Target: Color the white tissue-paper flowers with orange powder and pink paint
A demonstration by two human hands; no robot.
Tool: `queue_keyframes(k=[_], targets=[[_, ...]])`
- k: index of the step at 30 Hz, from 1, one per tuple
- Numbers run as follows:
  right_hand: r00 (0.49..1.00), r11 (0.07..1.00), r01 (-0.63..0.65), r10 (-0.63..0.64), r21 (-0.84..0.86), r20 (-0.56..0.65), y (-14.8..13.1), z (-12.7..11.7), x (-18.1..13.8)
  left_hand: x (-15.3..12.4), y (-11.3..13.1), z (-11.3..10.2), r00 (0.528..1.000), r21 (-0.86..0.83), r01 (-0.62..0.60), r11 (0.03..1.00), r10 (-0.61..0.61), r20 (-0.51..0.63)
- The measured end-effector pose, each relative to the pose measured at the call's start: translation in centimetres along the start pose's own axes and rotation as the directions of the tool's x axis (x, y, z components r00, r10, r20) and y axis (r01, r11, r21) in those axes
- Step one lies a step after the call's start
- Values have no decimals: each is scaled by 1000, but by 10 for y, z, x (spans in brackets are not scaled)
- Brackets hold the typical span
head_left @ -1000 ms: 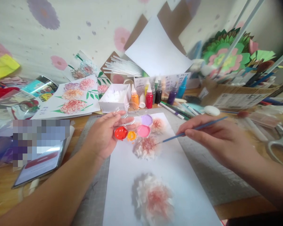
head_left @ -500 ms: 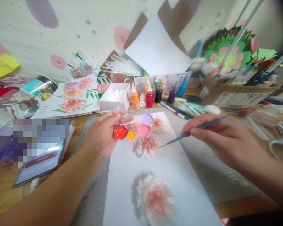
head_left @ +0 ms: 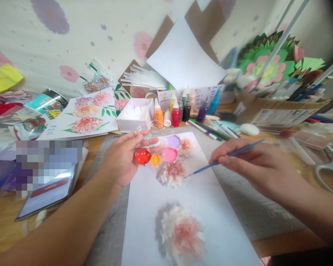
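Note:
My left hand (head_left: 124, 155) grips a clear paint palette (head_left: 157, 142) by its edge, its wells filled with red, orange, pink and lilac paint. Between the fingers and thumb of my right hand (head_left: 238, 159) is a thin blue paintbrush (head_left: 208, 166), its tip pointing down and left. That tip sits at the right edge of a crumpled white paper flower (head_left: 172, 173) with a reddish centre; whether it touches cannot be told. A larger paper flower (head_left: 183, 234) lies closer to me, and a smaller one (head_left: 186, 147) farther off, partly behind the palette. All rest on a white sheet (head_left: 144, 221).
A grey cutting mat (head_left: 108, 214) lies beneath the sheet. Paint bottles (head_left: 175, 114) and a white box of paper bits (head_left: 134, 118) line the back. To the left are a phone (head_left: 50, 195) and a flower picture (head_left: 86, 114); scissors (head_left: 327, 171) and a cardboard box (head_left: 283, 111) stand right.
My right hand has shifted slightly left and down, bringing the brush tip nearer the middle flower's edge. The left hand and palette have hardly moved.

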State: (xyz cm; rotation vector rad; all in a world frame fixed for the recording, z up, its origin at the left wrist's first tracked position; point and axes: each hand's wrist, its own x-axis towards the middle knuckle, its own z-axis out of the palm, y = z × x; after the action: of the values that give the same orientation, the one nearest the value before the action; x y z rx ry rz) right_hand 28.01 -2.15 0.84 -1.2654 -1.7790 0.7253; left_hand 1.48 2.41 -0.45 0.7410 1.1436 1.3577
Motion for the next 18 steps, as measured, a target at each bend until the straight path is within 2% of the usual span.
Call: queue_keyframes(k=[2,5,7,14,18], targets=[[999,1000,-6,6,6,-39,-4,-3,-2,0,-2,-1,1000,2,20,1000,-20,16],[983,994,19,2,111,-182,-9,-9,-5,-1,-3,-2,998,17,40,999,-41,52],[973,988,32,3,149,-232,-12,-9,-5,-3,-3,-1,997,25,48,999,-49,66],[980,993,96,-106,-67,-169,-16,4,-1,-9,2,4,992,51,109,993,-112,56],[976,994,86,-99,-74,-194,-15,2,-3,-8,2,4,992,46,102,994,-105,63]])
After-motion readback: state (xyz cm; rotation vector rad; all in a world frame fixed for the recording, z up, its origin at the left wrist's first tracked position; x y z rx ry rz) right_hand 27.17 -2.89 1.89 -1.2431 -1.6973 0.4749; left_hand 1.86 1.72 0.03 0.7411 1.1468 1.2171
